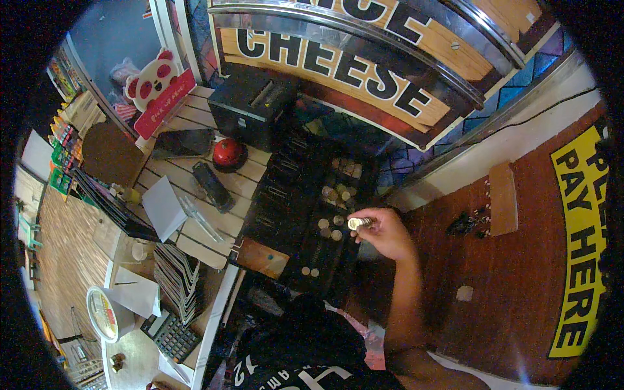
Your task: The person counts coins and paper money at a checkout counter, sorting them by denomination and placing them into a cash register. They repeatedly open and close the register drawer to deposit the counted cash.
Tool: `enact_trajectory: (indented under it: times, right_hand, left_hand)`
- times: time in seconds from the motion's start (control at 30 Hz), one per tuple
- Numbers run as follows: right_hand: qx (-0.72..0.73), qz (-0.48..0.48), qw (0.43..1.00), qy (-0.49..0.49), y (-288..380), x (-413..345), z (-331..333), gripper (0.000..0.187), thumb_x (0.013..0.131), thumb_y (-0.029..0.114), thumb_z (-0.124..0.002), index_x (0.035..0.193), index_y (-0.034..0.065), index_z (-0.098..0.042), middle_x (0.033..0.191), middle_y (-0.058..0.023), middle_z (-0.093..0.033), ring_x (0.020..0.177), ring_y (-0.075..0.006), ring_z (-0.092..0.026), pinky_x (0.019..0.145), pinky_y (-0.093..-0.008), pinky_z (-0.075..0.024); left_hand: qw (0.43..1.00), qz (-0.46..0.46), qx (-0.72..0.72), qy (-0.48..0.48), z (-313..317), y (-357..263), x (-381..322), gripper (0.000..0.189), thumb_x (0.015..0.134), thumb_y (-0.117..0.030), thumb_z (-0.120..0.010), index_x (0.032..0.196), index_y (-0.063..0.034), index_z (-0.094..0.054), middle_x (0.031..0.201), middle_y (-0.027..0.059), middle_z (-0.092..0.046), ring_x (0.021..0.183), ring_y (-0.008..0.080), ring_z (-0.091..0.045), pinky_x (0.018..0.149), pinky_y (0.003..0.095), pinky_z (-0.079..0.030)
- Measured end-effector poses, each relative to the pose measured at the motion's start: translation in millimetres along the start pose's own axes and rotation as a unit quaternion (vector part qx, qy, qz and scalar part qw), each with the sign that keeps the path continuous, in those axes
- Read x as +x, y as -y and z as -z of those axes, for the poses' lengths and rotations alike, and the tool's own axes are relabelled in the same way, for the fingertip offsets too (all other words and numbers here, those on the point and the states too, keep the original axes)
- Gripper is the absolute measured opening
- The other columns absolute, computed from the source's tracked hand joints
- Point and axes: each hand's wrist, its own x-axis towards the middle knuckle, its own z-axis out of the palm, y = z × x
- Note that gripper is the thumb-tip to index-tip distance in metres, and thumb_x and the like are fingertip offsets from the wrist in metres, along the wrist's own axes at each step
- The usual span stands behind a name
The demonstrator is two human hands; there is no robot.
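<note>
My right hand (pixel 385 231) grips a short stack of coins (pixel 356 224) between thumb and fingers, its round end turned up to the view. Beneath it lies an open black cash drawer (pixel 302 239). Loose coins (pixel 336 195) lie in several of its compartments, with two more coins (pixel 310 271) near the front. Along the drawer's left part run dark bill slots with clips (pixel 278 185); whether they hold notes is too dark to tell. A brown piece (pixel 263 257), perhaps a banknote, sits at the drawer's front left. My left hand is out of view.
Left of the drawer, a slatted counter (pixel 195 243) bears a black receipt printer (pixel 248 107), a red round object (pixel 229 154), a dark handheld device (pixel 213 187) and a panda sign (pixel 158 87). Lower left are a calculator (pixel 170 336) and a white tub (pixel 109 314). A wooden wall (pixel 453 263) bounds the right.
</note>
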Motion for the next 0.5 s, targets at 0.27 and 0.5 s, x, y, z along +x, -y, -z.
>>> enact_trajectory:
  times: [0.27, 0.5]
  right_hand:
    - [-0.073, 0.028, 0.997, 0.018, -3, 2, 3, 0.022, 0.093, -0.003, -0.075, 0.116, -0.0047, -0.074, 0.097, -0.0116, -0.077, 0.085, -0.0185, -0.076, 0.077, -0.0348, -0.0648]
    - [-0.082, -0.032, 0.996, 0.007, 11, 0, 2, 0.029, 0.09, -0.006, -0.077, 0.118, -0.0039, -0.073, 0.102, -0.0093, -0.077, 0.092, -0.0171, -0.075, 0.084, -0.0316, -0.0622]
  left_hand:
    - [0.998, -0.021, -0.026, 0.052, -1, 11, 1, 0.045, 0.104, -0.052, -0.064, 0.123, -0.0108, -0.064, 0.081, 0.0081, -0.071, 0.068, 0.0307, -0.069, 0.059, 0.0437, -0.056]
    - [0.965, 0.12, -0.146, 0.18, 32, -9, 11, 0.043, 0.102, -0.053, -0.065, 0.118, -0.0127, -0.064, 0.082, 0.0108, -0.072, 0.068, 0.0343, -0.069, 0.059, 0.0486, -0.055]
